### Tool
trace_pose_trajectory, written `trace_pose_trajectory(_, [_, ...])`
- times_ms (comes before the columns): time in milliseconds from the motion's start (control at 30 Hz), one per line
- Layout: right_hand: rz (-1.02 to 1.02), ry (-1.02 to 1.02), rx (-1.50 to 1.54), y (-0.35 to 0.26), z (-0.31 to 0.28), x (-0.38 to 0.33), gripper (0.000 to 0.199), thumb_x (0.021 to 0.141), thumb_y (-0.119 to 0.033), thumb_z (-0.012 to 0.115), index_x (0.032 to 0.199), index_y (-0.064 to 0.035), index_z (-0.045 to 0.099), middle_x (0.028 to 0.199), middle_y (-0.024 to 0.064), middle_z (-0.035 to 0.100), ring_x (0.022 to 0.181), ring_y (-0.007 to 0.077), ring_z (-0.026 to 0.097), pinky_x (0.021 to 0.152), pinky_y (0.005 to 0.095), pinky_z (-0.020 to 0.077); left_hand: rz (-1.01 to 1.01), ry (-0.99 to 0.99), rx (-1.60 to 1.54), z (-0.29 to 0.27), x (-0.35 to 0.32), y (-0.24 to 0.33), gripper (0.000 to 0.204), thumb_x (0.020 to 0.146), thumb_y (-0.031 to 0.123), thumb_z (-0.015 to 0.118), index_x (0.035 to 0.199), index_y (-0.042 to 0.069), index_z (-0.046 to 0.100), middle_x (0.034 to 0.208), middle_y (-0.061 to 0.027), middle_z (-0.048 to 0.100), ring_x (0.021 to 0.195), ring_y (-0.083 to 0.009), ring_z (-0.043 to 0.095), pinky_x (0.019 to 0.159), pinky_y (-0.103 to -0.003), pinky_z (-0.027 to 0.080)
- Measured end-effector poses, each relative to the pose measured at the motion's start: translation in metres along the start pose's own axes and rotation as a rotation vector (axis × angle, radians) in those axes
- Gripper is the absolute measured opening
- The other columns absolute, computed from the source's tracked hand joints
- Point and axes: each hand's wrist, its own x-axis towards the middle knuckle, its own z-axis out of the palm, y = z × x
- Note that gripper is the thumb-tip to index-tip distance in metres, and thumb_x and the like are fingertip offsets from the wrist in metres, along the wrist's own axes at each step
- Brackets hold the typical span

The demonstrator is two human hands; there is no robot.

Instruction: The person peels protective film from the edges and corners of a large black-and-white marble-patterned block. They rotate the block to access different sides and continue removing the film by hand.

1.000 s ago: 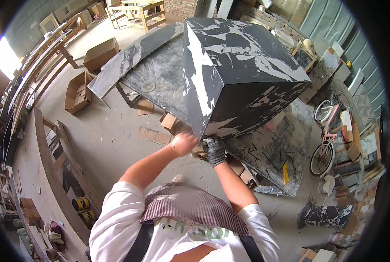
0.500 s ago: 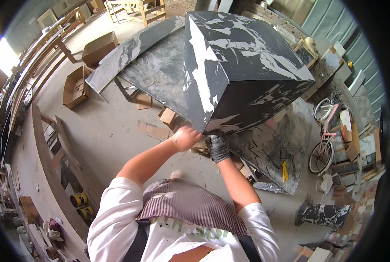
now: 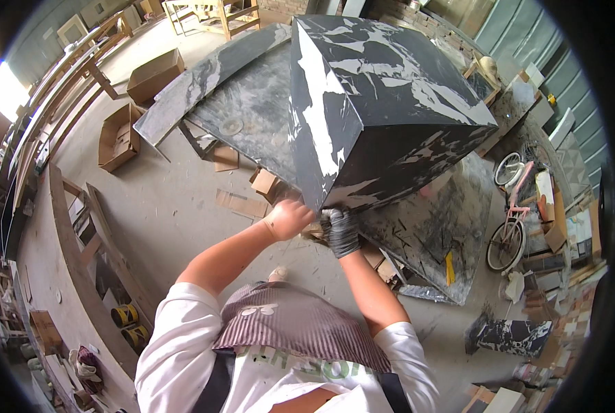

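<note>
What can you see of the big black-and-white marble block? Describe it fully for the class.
The marble block is a large, sharp-edged box shape of polished-looking black stone with white veins and patches. Three faces show, meeting at a lower corner near the person. It sits above grey stone slabs on the workshop floor. The bare left hand and the black-gloved right hand press at that lower corner. What supports it underneath is hidden.

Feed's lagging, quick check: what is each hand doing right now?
Left hand: bare, closed, at the marble block's lower corner; contents hidden.
Right hand: gloved, closed at the same corner; contents hidden.
</note>
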Motion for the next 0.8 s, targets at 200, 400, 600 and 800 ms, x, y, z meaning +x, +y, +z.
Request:
trace_pose_trajectory(200, [-0.009,0.083,0.145,-0.007,-0.022,0.018,0.014,0.078,-0.010,0.071,0.089,-0.0084,0.063,0.085,0.0147,0.063,0.080,0.0361,0.060,0.072,0.0492,0.0491,0.059,0.041,0.016,-0.038,0.025,-0.004,0.018,0.075,0.016,0.064,0.088,0.006,0.059,0.070,-0.0041,0.050,0.065,-0.0246,0.058,0.059,-0.038,0.049])
trace_pose_trajectory(400, [0.305,-0.090,0.135,0.004,0.001,-0.018,0.014,0.091,-0.020,0.064,0.092,-0.0060,0.065,0.086,0.0201,0.066,0.075,0.0398,0.062,0.074,0.0491,0.0520,-0.214,-0.088,0.008,0.015,-0.016,0.017,0.008,0.080,0.017,0.062,0.086,0.013,0.058,0.075,-0.0044,0.060,0.072,-0.0252,0.066,0.063,-0.040,0.053])
trace_pose_trajectory(600, [1.200,-0.233,0.954,-0.022,-0.031,-0.019,0.024,0.098,-0.033,0.065,0.091,-0.0100,0.066,0.074,0.0030,0.063,0.061,0.0159,0.061,0.053,0.0305,0.0490,-0.292,0.045,-0.077,-0.018,-0.010,0.046,0.012,0.077,0.014,0.064,0.089,0.012,0.062,0.073,-0.0039,0.059,0.068,-0.0242,0.064,0.060,-0.039,0.052])
trace_pose_trajectory(800, [1.335,-0.218,1.137,-0.033,-0.017,-0.026,0.029,0.099,-0.040,0.061,0.088,-0.0140,0.066,0.068,-0.0038,0.060,0.049,0.0070,0.050,0.043,0.0219,0.0378,-0.462,-0.047,-0.114,-0.009,-0.011,0.070,0.024,0.085,0.026,0.071,0.102,0.010,0.066,0.086,-0.0086,0.068,0.078,-0.0265,0.068,0.066,-0.036,0.055])
